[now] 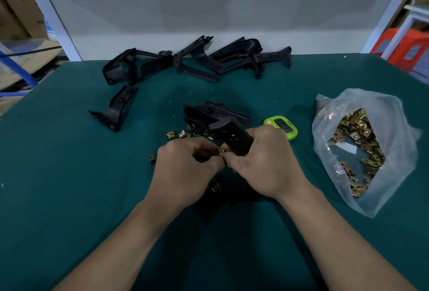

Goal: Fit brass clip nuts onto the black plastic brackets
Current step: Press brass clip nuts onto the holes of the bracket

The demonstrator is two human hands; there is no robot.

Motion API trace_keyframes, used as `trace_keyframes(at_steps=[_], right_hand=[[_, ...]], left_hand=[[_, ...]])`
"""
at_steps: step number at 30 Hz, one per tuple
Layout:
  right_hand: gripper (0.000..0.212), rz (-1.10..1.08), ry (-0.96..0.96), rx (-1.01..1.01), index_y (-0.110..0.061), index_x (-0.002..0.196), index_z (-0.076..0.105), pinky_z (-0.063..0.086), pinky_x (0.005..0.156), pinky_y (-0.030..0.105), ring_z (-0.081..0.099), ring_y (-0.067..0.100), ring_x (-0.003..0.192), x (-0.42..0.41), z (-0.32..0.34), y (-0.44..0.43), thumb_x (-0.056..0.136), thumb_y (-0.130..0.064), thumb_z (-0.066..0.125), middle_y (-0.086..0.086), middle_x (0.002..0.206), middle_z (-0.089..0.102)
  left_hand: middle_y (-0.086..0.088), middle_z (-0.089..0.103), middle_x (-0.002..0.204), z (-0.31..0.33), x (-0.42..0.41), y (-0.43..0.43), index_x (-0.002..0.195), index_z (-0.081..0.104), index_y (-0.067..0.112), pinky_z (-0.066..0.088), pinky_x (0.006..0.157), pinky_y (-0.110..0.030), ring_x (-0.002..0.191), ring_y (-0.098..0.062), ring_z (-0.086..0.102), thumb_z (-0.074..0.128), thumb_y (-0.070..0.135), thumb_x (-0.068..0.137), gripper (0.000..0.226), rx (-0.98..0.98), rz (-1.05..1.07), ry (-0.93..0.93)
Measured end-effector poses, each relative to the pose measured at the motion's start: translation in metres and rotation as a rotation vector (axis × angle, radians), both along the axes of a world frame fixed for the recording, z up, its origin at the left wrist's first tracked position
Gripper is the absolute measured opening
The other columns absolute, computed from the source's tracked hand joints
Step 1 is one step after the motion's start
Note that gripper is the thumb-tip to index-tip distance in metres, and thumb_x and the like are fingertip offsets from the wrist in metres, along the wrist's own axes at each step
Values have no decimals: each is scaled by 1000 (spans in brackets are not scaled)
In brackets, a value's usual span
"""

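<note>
Pinching clip nut, left hand (bracket in right hand).

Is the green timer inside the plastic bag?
No, the green timer sits on the teal mat, outside the plastic bag of brass clip nuts.

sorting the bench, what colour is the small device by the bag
Lime green; the small device shows best in the head view.

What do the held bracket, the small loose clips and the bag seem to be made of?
The bracket looks like moulded black plastic, matt with dull highlights. The clips look like thin metal, brass-coloured and glinting; plating or solid brass cannot be told. The bag seems thin clear plastic film, crinkled and see-through.
</note>
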State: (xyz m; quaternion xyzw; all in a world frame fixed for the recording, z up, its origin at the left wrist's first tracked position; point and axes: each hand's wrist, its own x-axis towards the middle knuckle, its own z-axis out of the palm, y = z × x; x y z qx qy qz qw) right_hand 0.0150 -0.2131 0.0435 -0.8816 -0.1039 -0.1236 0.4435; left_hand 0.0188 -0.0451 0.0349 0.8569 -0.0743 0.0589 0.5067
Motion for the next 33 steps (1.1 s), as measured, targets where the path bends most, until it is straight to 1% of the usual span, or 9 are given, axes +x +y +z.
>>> trace_keyframes(at_steps=[3, 8, 11, 14, 19, 23, 26, 30, 33], right_hand=[[12, 13, 55, 95, -14, 66, 73, 48, 46, 34, 63, 22, 51, 1, 0, 0, 76, -11, 79, 3, 55, 66], [16, 68, 175, 263, -16, 71, 77, 53, 52, 29, 67, 17, 51, 5, 1, -8, 78, -1, 79, 6, 57, 69], [9, 104, 219, 304, -13, 70, 76, 52, 52, 28, 65, 17, 49, 4, 2, -8, 73, -5, 80, 8, 56, 68], [8, 129, 230, 382, -9, 70, 74, 52, 50, 30, 63, 19, 47, 2, 5, -6, 69, -5, 81, 12, 55, 66], [21, 177, 234, 515, -5, 66, 74, 47, 45, 26, 58, 19, 42, 4, 6, -8, 74, 14, 78, 11, 49, 60], [24, 234, 312, 634, -7, 66, 75, 45, 44, 25, 56, 17, 41, 3, 2, -7, 75, 15, 76, 12, 51, 60], [18, 260, 388, 691, -6, 67, 74, 44, 43, 23, 54, 16, 41, 4, -2, -7, 72, 11, 77, 15, 55, 62], [12, 125, 457, 432, -3, 77, 75, 46, 45, 26, 60, 19, 46, 7, 0, -14, 79, 8, 77, 12, 58, 65], [9, -113, 357, 471, -2, 89, 74, 48, 49, 28, 62, 18, 49, 11, 2, -22, 81, 0, 76, 9, 60, 66]], left_hand=[[17, 70, 65, -2, 1, 0, 70, 75, 34, 43, 51, -7, 62, 1, 64, 78, 19, 76, 17, -12, 3, -16], [10, 73, 70, -4, 3, 5, 77, 76, 32, 51, 56, -21, 60, -9, 66, 76, 19, 77, 14, -69, -127, 20], [8, 70, 64, -1, 5, 6, 72, 73, 29, 44, 50, -17, 52, -3, 57, 72, 32, 68, 5, -96, -173, 22], [10, 59, 55, 0, 5, 5, 66, 66, 27, 37, 48, -15, 49, -1, 47, 62, 43, 64, 17, -88, -202, -65], [11, 49, 52, 2, 7, 5, 65, 59, 24, 33, 48, -15, 49, -2, 40, 60, 30, 69, 7, -95, -238, -128], [11, 43, 53, -2, 10, 6, 61, 56, 23, 32, 49, -18, 52, -6, 37, 60, 11, 71, 16, -171, -304, -67], [9, 41, 55, -4, 14, 7, 59, 55, 27, 31, 52, -20, 55, -8, 36, 58, 16, 69, 15, -214, -341, 0], [12, 56, 53, -12, 13, 6, 65, 64, 27, 37, 49, -16, 50, -2, 47, 65, 32, 69, 6, -35, -222, 50], [9, 67, 73, -11, 10, 1, 96, 73, 37, 48, 65, -26, 74, -9, 64, 74, 31, 79, 19, 412, -60, -14]])
